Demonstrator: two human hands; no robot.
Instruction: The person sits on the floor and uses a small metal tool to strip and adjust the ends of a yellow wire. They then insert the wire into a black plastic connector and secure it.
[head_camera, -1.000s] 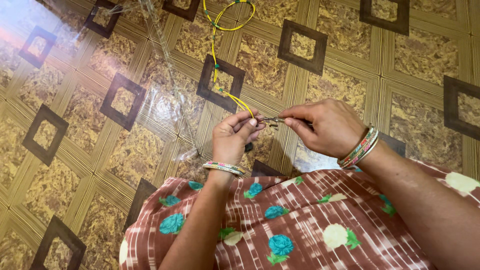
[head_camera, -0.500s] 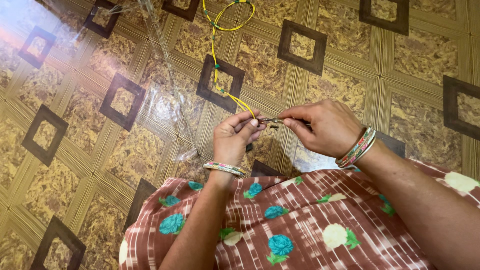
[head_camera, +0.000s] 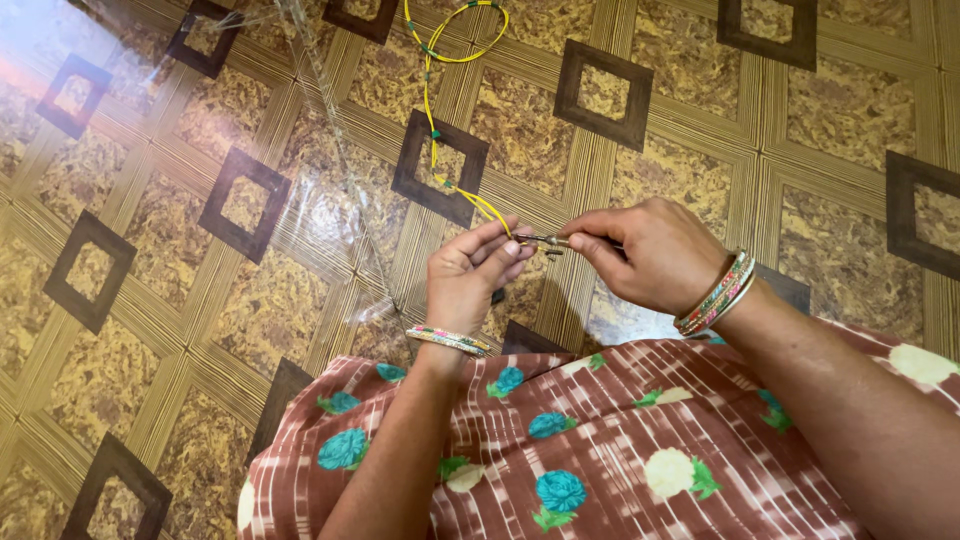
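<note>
Yellow beaded cord (head_camera: 432, 120): unchanged from earlier frames, left hand (head_camera: 468, 275) fingers pinching its end, right hand (head_camera: 655, 252) fingers pinching a small metal tool (head_camera: 548, 241) there.

Patterned floor (head_camera: 700, 130) under clear plastic sheet (head_camera: 320, 200)

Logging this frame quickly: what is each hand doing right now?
Left hand: closed, fingertips pinching the end of the yellow thread.
Right hand: closed, pinching a thin metal tool that meets the thread end.
</note>
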